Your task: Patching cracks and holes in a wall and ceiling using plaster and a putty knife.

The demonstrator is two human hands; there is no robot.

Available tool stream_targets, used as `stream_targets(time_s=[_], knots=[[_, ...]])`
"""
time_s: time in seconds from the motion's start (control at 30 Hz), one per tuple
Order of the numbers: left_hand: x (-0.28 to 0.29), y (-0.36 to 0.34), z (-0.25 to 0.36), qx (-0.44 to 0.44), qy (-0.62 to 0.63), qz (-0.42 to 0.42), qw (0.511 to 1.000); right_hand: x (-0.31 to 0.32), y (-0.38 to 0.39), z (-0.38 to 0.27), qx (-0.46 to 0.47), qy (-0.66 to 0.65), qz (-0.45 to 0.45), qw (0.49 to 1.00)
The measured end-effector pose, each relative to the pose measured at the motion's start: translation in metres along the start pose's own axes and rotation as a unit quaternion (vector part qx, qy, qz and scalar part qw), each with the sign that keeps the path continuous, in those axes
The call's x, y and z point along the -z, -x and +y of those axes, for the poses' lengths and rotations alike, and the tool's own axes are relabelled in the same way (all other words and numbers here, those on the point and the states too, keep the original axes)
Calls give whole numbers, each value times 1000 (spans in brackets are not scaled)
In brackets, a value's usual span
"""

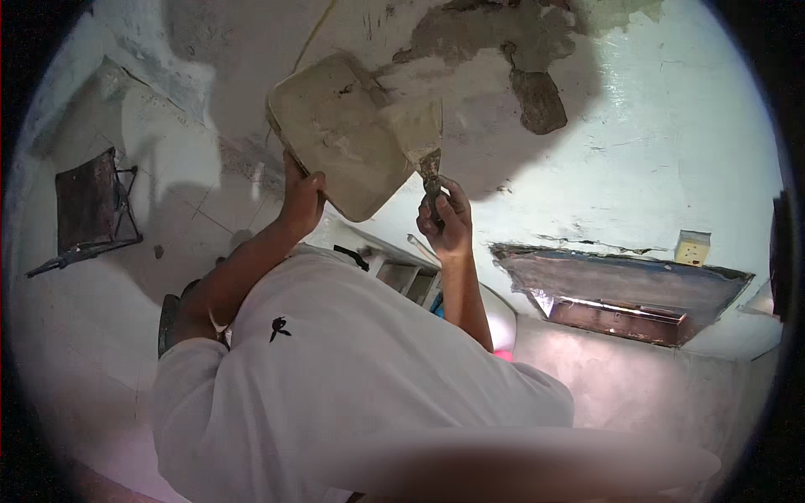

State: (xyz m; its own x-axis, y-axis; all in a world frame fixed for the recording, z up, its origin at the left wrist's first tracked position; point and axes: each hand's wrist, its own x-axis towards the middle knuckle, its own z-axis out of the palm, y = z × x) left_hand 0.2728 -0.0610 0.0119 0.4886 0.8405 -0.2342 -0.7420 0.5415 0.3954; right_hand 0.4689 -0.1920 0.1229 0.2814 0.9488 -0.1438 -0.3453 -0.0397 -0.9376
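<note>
My left hand (303, 199) is closed on the lower left rim of a shallow, rounded rectangular tray (323, 138), which is tilted in front of the wall. Its pale inner face carries smears of what looks like plaster. In my right hand (449, 220), the fingers wrap the dark, crusted handle of a putty knife (417, 130). The knife's broad, pale-coated blade points up and overlaps the tray's right edge. Whether blade and tray touch, I cannot tell.
Ahead, the whitish wall has grey rough patches (541, 102). A recessed opening (620, 289) with broken edges lies at right, with a yellowish box (693, 248) beside it. A dark folding chair (88, 201) stands at left. White ladder-like steps (402, 275) show behind my right forearm.
</note>
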Motion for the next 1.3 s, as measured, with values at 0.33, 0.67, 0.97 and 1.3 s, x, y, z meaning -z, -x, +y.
stream_targets(time_s=[0.33,0.67,0.97,1.3], knots=[[0,-3,-9,7,-24,33,999,6,-10,-28,55,134,-18,989],[5,-3,-13,-23,-11,-9,1000,9,-10,-23,60,72,-44,995],[13,-10,-6,-1,-72,2,997,6,-1,-5,54,-44,-27,997],[4,-2,-8,1,-24,14,1000,-1,-7,-27,108,35,-12,994]])
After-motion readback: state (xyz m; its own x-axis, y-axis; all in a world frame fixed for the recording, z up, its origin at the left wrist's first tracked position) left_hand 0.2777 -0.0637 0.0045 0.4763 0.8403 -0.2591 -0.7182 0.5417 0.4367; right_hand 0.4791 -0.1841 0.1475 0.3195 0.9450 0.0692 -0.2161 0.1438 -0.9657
